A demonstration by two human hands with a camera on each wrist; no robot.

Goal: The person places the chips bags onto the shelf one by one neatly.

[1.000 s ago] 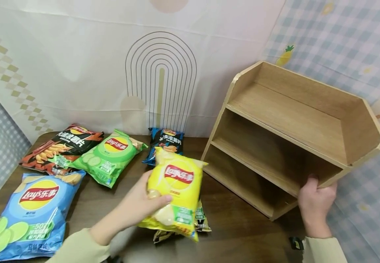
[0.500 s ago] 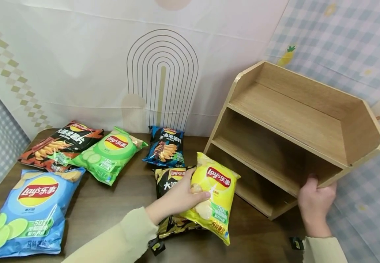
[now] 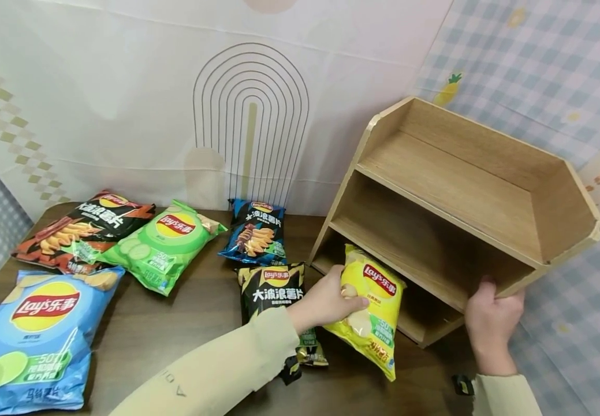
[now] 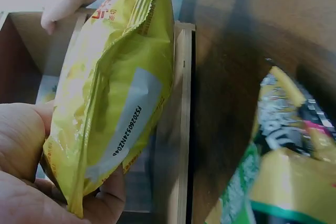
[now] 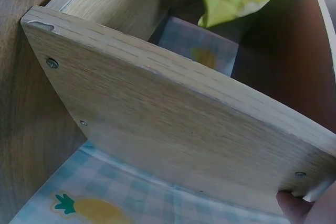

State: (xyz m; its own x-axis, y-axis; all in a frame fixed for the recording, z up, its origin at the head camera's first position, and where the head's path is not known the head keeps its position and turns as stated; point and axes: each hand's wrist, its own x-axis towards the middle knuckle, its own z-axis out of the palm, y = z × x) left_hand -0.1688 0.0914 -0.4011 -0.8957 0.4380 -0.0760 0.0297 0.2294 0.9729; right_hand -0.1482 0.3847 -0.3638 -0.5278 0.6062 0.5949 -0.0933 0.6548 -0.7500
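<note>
My left hand (image 3: 333,297) grips a yellow Lay's chip bag (image 3: 375,306) by its left side, thumb across the front. The bag is tilted, its top edge at the opening of the lowest compartment of a wooden shelf (image 3: 466,190). In the left wrist view the back seam of the yellow bag (image 4: 115,93) shows, fingers curled under it. My right hand (image 3: 494,320) holds the shelf's right side panel, thumb at the middle compartment's edge. In the right wrist view only fingertips (image 5: 294,205) appear at that panel (image 5: 173,114).
A black-and-gold chip bag (image 3: 271,283) lies partly under my left forearm. Behind it is a small blue-black bag (image 3: 255,231). At left lie a green bag (image 3: 167,242), a red-black bag (image 3: 89,228) and a large blue bag (image 3: 45,335) on the dark wooden table (image 3: 170,329).
My left hand has carried the yellow bag rightward from over the black-and-gold bag to the shelf's lowest opening. My right hand stays on the shelf side.
</note>
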